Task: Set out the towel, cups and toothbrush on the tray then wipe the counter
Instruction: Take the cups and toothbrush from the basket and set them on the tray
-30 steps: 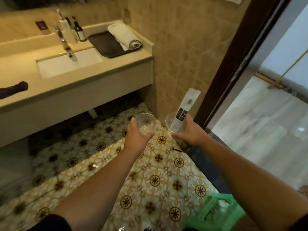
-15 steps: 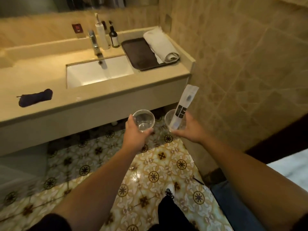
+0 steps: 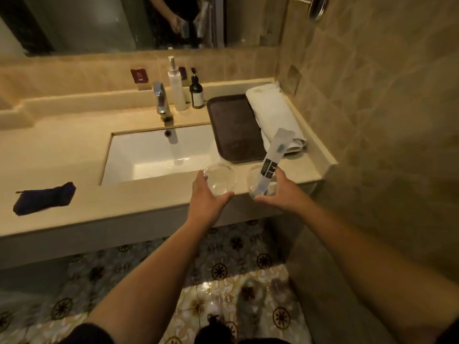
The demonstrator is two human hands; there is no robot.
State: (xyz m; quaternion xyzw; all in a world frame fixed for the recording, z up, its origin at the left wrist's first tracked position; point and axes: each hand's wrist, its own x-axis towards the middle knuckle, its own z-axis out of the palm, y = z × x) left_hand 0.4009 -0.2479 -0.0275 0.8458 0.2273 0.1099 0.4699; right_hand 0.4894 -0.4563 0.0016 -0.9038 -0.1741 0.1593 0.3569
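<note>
The sink is sunk in the middle of the surface, with the tap behind it at the back edge. Two bottles stand right of the tap, side by side. The tray lies right of the sink, reaching from the back edge toward the front. The towel lies along the tray's right side, next to the wall. A pouch lies near the front edge, left of the sink. Over the front edge, before the tray, the left hand holds a cup and the right hand holds a second cup with the toothbrush standing in it, leaning back toward the towel
</note>
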